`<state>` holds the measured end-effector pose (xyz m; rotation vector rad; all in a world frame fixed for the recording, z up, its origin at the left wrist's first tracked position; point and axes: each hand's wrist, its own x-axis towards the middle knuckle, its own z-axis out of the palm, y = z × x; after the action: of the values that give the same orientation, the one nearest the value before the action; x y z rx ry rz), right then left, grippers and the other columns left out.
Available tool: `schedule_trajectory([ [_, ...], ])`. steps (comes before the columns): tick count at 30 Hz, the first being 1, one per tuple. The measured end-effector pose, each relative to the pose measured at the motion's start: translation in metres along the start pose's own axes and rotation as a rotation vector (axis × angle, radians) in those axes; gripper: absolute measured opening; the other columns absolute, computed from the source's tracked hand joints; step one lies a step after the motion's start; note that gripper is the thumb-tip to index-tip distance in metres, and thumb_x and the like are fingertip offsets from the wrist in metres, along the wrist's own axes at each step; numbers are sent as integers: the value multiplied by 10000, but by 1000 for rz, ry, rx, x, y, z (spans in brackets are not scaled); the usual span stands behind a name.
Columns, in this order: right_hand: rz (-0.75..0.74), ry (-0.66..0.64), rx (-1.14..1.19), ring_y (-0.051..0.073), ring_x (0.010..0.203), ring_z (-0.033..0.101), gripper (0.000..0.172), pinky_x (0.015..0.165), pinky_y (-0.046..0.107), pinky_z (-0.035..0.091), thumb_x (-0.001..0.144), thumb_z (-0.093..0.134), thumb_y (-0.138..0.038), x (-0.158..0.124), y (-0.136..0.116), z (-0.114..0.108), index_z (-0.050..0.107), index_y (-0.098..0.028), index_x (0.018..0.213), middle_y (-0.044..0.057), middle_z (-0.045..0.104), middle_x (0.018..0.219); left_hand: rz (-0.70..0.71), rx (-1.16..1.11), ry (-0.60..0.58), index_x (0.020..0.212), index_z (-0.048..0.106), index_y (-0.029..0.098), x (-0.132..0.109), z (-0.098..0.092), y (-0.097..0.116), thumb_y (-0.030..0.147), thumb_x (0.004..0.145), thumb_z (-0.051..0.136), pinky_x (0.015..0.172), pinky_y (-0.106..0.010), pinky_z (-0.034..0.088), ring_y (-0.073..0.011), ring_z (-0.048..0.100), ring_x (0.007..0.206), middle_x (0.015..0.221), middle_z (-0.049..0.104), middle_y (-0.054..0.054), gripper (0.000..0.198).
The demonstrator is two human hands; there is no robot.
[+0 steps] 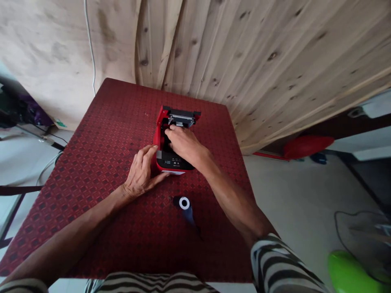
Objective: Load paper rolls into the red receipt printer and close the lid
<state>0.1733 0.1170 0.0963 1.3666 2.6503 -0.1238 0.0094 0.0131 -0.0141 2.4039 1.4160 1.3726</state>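
- Red patterned table [100,134], far edge pushed against a plank wall [259,53]; grey floor to the right.
- Nearest: striped sleeves [275,260] at the near edge, both bare forearms reaching out over the cloth.
- Near the middle of the near half: paper roll [184,203], white core end up, lying in dark blue wrap, apart from both hands and outside the printer.
- Left hand [141,174]: unclenched, fingers laid flat on the left side of the printer [174,162], thumb along its front corner, steadying rather than gripping.
- Printer: red and black, about the table's centre, button panel facing the near edge.
- Right hand [183,143]: over the printer's top, fingers curled down into the open bay; cannot tell whether anything is pinched there.
- Lid [181,116]: already swung up at the back, metal bar showing.
- Judged from this: opening done, bay being handled, roll not yet loaded, lid not yet closed.
- Farther off: white cable [90,40] down the wall, red object [308,145] on the floor at right.
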Motion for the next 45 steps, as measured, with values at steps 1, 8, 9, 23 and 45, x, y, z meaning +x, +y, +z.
schedule_trajectory([
  [1, -1, -10, -2, 287, 1098, 734, 323, 899, 386, 553, 960, 520, -31, 0, 0, 0, 712, -75, 1216, 200, 729, 1262, -1, -5, -1, 1645, 226, 182, 0, 0, 0, 540, 953, 728, 1085, -503, 596, -329, 593, 1352, 1431, 568, -204, 927],
  [8, 67, 28, 0, 311, 1076, 767, 314, 855, 392, 583, 950, 607, -103, -9, -6, -12, 692, -134, 1251, 172, 779, 1196, -27, 3, -35, 1633, 265, 180, -3, 2, -2, 588, 968, 685, 1093, -519, 586, -332, 600, 1347, 1442, 568, -208, 886],
  [9, 87, 37, -5, 313, 1032, 777, 306, 825, 395, 586, 949, 620, -124, -11, -7, -14, 698, -146, 1244, 167, 797, 1134, -29, 2, -38, 1629, 274, 180, -3, 2, -2, 591, 968, 684, 1094, -519, 586, -331, 600, 1346, 1440, 571, -207, 879],
  [23, 225, 716, 1108, 215, 1066, 763, 509, 948, 413, 621, 828, 834, -370, -121, 58, 40, 668, -295, 1304, 31, 783, 1177, 34, -20, -35, 1611, 301, 193, 3, -1, -8, 556, 912, 772, 1094, -515, 594, -349, 573, 1367, 1424, 568, -207, 919],
  [45, 550, 781, 793, 207, 920, 717, 232, 858, 399, 599, 893, 776, -309, -188, 42, 120, 713, -243, 1107, 52, 763, 1056, -22, -55, -147, 1581, 314, 219, 7, -1, -13, 785, 805, 763, 1091, -549, 555, -376, 505, 1412, 1474, 498, -182, 1060],
])
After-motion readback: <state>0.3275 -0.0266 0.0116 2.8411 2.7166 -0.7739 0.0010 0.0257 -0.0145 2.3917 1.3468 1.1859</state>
